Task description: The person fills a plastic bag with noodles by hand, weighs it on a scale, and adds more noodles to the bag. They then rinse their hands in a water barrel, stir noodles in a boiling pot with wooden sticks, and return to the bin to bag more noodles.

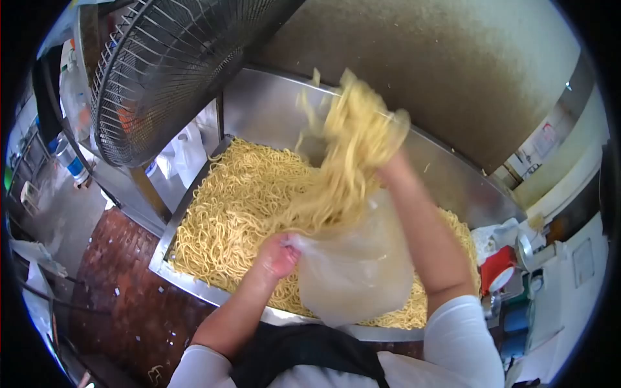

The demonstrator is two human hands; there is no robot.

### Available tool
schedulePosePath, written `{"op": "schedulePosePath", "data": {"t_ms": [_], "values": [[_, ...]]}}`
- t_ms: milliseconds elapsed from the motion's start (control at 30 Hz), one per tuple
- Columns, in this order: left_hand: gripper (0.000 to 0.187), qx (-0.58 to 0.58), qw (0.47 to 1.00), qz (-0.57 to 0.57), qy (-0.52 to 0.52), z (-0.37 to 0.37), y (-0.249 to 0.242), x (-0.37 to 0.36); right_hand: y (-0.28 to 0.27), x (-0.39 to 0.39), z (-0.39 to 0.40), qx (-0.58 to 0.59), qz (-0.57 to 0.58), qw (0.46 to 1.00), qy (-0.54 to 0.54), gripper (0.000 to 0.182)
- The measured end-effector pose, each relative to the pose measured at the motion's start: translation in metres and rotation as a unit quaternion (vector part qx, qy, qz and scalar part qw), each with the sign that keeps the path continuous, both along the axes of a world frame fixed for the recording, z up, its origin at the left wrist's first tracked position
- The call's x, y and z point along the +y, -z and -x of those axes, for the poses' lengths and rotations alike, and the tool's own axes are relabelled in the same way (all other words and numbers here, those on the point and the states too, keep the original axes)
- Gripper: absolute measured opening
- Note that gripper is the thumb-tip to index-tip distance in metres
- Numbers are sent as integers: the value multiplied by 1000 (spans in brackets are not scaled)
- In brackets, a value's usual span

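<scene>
the left hand (pixel 282 253) is clamped on a plastic bag (pixel 356 278) just right of that grip. the right hand (pixel 391 163) is largely hidden by a high bunch of noodles (pixel 352 126), closure impossible to tell; more fill the tray (pixel 187 284) below.

Rimmed metal tray (pixel 187 282) with a broad layer of yellow noodles (pixel 223 210).

- Right hand (pixel 392 159): mostly hidden by lifted noodles (pixel 354 123), motion-blurred, near the metal tray's (pixel 194 284) far edge.
- Plastic bag (pixel 356 271): hides noodle bed (pixel 226 220) by the near edge.
- Fan (pixel 162 77): cut off at top.
</scene>
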State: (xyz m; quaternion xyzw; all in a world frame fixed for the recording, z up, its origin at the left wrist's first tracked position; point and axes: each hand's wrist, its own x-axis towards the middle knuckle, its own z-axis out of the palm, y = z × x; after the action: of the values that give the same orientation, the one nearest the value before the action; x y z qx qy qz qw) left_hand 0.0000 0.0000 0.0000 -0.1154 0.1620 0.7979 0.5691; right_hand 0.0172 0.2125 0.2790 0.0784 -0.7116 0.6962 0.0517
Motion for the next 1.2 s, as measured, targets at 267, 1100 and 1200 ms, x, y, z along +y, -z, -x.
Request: {"op": "schedulePosePath", "data": {"t_ms": [267, 1100, 1200], "values": [[14, 57, 995, 74, 15, -3, -5, -10, 206, -104, -133, -219, -492, 820, -193, 68], [57, 373, 924, 86, 16, -31, -160, -34, 300, -202, -112, -115, 166, 970, -134, 12], [65, 420, 896, 140, -34, -26, -125, -53, 254, -164, -117, -114, -154, 963, -187, 16]]}}
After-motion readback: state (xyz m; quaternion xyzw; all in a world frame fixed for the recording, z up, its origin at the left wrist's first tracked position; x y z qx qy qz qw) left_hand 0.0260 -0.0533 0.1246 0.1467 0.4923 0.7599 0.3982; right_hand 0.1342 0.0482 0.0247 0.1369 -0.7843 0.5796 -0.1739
